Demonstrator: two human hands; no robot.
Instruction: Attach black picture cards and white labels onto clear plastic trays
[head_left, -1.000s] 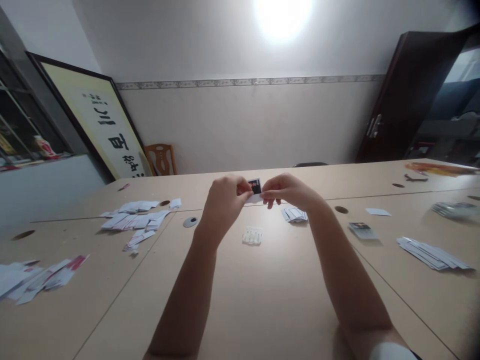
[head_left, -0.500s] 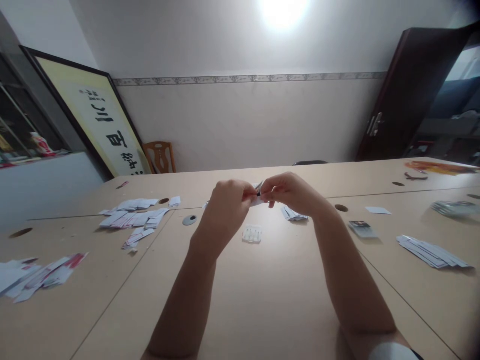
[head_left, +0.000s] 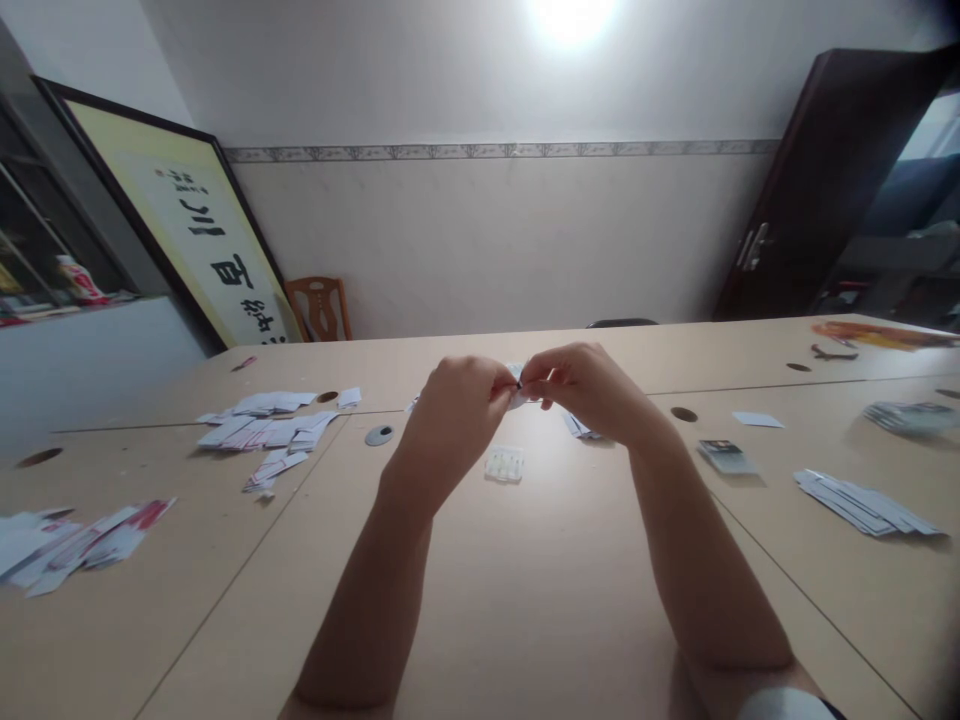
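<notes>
while left grip [head_left: 466, 402] and right grip [head_left: 589, 388], both pinched closed, hold white paper slip [head_left: 517, 401], it seems light, easily creased; take by edges.

The small held piece [head_left: 517, 399] shows white with a dark fleck. The desk [head_left: 487, 600] is pale beige; left, white slips [head_left: 262, 432] carry pinkish-red marks. Far left, black-framed calligraphy [head_left: 202, 258] sets black on white and yellow. A grey patterned band [head_left: 450, 152] crosses the pale far wall [head_left: 480, 240].

Looks like an office meeting room, judging by the sectioned table [head_left: 495, 600] with round holes [head_left: 683, 414] and framed calligraphy [head_left: 199, 220].
</notes>
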